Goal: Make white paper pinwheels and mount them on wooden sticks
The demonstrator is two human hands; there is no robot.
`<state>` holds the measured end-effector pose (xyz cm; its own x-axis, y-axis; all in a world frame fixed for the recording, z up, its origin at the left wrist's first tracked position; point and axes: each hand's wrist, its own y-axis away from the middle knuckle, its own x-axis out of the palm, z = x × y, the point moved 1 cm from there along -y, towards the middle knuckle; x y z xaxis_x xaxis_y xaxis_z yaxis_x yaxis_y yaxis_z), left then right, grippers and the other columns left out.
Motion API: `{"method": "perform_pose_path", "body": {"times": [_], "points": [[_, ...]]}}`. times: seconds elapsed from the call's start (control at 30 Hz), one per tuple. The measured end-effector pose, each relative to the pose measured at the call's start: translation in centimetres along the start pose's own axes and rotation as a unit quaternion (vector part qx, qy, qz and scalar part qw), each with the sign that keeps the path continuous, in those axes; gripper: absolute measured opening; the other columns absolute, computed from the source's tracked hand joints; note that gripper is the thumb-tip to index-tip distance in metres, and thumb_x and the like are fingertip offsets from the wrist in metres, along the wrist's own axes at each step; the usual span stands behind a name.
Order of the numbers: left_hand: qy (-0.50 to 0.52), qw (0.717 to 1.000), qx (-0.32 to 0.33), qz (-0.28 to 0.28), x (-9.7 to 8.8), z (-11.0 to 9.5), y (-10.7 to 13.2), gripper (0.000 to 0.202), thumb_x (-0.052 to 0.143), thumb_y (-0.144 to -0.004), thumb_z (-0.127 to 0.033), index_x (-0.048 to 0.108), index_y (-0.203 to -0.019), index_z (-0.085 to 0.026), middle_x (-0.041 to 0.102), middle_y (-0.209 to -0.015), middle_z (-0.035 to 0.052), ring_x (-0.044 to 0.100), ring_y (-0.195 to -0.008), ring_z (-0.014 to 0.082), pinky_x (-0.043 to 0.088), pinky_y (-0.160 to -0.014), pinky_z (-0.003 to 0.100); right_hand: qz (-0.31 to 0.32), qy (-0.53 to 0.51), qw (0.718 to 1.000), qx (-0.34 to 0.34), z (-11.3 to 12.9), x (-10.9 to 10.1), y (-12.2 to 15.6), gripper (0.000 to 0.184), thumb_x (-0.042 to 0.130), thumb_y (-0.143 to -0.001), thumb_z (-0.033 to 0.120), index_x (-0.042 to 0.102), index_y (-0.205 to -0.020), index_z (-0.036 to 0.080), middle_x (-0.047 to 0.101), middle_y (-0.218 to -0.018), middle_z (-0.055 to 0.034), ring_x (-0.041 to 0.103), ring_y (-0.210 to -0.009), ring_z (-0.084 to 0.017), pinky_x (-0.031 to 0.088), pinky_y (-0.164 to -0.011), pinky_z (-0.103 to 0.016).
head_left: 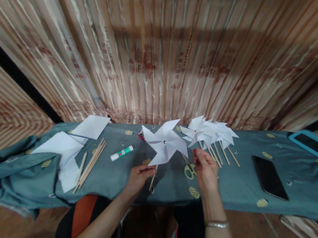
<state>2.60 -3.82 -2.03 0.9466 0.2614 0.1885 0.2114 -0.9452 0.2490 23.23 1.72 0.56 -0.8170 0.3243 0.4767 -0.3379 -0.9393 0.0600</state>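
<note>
My left hand is pinched round the wooden stick of a white paper pinwheel, which it holds up over the teal-covered table. My right hand hovers just right of the pinwheel with thumb and fingers pressed together near its right blade; I cannot make out anything between them. Behind the right hand lies a pile of finished white pinwheels with their sticks fanned toward me. Yellow-handled scissors lie on the cloth between my hands.
A glue stick lies left of centre. Further left are several wooden sticks and white paper sheets. A black phone and a blue-edged tablet lie to the right. A pleated curtain hangs behind.
</note>
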Motion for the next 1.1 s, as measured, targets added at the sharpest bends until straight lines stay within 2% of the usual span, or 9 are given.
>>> {"method": "perform_pose_path", "body": {"times": [0.1, 0.2, 0.33, 0.53, 0.7, 0.87, 1.1], "points": [[-0.007, 1.000, -0.007, 0.007, 0.1, 0.1, 0.1, 0.033, 0.087, -0.043, -0.036, 0.078, -0.069, -0.018, 0.076, -0.075, 0.0084, 0.067, -0.072, 0.0211, 0.050, -0.078, 0.034, 0.023, 0.033, 0.999, -0.001, -0.5, -0.2, -0.4, 0.029, 0.085, -0.056, 0.043, 0.076, -0.074, 0.023, 0.074, -0.079, -0.0021, 0.062, -0.070, -0.014, 0.048, -0.065, -0.026], [-0.009, 1.000, -0.005, 0.010, 0.1, 0.2, 0.1, 0.033, 0.088, -0.043, -0.036, 0.078, -0.068, -0.018, 0.076, -0.074, 0.0081, 0.067, -0.070, 0.0206, 0.050, -0.078, 0.034, 0.046, 0.039, 0.998, 0.018, -1.2, 0.0, -0.3, 0.028, 0.085, -0.056, 0.043, 0.076, -0.074, 0.023, 0.073, -0.075, -0.0007, 0.063, -0.071, -0.014, 0.049, -0.068, -0.027], [-0.010, 1.000, 0.007, 0.006, -0.2, 0.2, 0.0, 0.030, 0.087, -0.045, -0.036, 0.078, -0.069, -0.018, 0.076, -0.074, 0.0078, 0.067, -0.071, 0.0201, 0.050, -0.077, 0.033, 0.039, 0.047, 0.998, 0.025, -1.9, 0.3, 0.0, 0.027, 0.086, -0.052, 0.042, 0.073, -0.067, 0.023, 0.071, -0.072, 0.0005, 0.061, -0.068, -0.014, 0.048, -0.068, -0.028], [-0.018, 0.999, 0.016, -0.025, -0.5, 0.0, -0.2, 0.029, 0.086, -0.045, -0.035, 0.077, -0.066, -0.018, 0.074, -0.071, 0.0059, 0.065, -0.069, 0.0190, 0.050, -0.076, 0.032, 0.060, 0.076, 0.994, 0.040, -2.2, 1.0, 0.6, 0.032, 0.086, -0.048, 0.045, 0.073, -0.064, 0.021, 0.067, -0.064, 0.0015, 0.053, -0.060, -0.012, 0.042, -0.061, -0.027], [-0.001, 0.999, 0.021, -0.031, -0.6, -0.3, -0.2, 0.028, 0.085, -0.047, -0.034, 0.078, -0.068, -0.018, 0.074, -0.072, 0.0058, 0.065, -0.070, 0.0187, 0.050, -0.076, 0.032, 0.108, 0.111, 0.987, 0.052, -2.4, 1.6, 1.7, 0.034, 0.085, -0.050, 0.050, 0.072, -0.063, 0.021, 0.061, -0.057, 0.0025, 0.049, -0.058, -0.013, 0.039, -0.059, -0.028], [0.010, 0.999, 0.024, -0.036, -0.7, -0.3, -0.4, 0.027, 0.086, -0.045, -0.033, 0.078, -0.067, -0.019, 0.075, -0.075, 0.0065, 0.066, -0.074, 0.0202, 0.050, -0.080, 0.034, 0.151, 0.128, 0.978, 0.068, -2.8, 2.2, 2.9, 0.034, 0.083, -0.055, 0.052, 0.069, -0.061, 0.021, 0.060, -0.057, 0.0020, 0.051, -0.059, -0.014, 0.040, -0.062, -0.029], [0.012, 0.999, 0.023, -0.035, -0.6, -0.4, -0.4, 0.027, 0.086, -0.045, -0.033, 0.078, -0.067, -0.019, 0.076, -0.078, 0.0065, 0.066, -0.077, 0.0207, 0.049, -0.083, 0.034, 0.179, 0.130, 0.969, 0.109, -3.2, 3.2, 3.9, 0.039, 0.085, -0.050, 0.054, 0.067, -0.058, 0.021, 0.060, -0.057, 0.0026, 0.052, -0.057, -0.013, 0.042, -0.061, -0.027]]}}
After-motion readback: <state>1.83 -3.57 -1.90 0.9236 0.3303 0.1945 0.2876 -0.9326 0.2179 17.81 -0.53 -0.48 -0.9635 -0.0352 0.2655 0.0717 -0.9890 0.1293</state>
